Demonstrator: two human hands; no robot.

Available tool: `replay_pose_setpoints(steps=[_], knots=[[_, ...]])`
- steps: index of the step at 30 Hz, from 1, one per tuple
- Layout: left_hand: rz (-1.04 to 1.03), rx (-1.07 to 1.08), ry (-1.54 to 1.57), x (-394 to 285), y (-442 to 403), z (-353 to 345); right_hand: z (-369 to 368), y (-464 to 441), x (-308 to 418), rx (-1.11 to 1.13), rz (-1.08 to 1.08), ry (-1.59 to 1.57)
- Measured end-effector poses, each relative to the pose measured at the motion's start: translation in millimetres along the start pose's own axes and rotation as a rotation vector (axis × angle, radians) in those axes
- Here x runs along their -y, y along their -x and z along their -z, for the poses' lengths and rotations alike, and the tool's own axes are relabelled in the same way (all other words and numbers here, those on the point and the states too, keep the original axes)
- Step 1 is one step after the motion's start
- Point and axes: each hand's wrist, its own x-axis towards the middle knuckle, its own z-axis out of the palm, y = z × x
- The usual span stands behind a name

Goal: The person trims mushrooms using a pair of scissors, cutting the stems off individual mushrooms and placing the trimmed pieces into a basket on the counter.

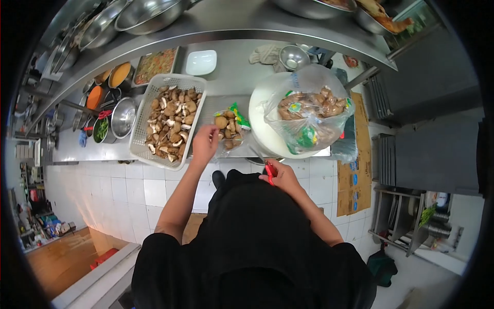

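While our right hand [282, 175] is gripping a red-handled tool [270, 173], our half-curled left hand [206, 141], hold unclear, is adjoining the mushroom bag [230, 130] stretching ahead.

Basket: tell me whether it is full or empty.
The basket is well filled, not empty: mushrooms lie heaped across nearly its whole floor.

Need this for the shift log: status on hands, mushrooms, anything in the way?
Left hand at small mushroom bag, contact unclear. Right hand gripping red-handled tool. Loose mushrooms in white crate. No visible obstruction.
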Motion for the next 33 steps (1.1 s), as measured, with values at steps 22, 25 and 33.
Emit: replay_pose_setpoints(steps=[22,25,33], knots=[[0.587,0.105,0.753,11.4,-7.3,1.4,-18.1,-68.7,69.8,-0.002,-0.03,0.09],[0.597,0.059,0.831,9.3,-0.3,2.6,-19.5,-72.2,72.2,0.03,-0.048,0.128],[0.618,0.008,0.763,10.7,3.1,4.2,-25.6,-84.0,77.9,0.093,-0.02,0.331]])
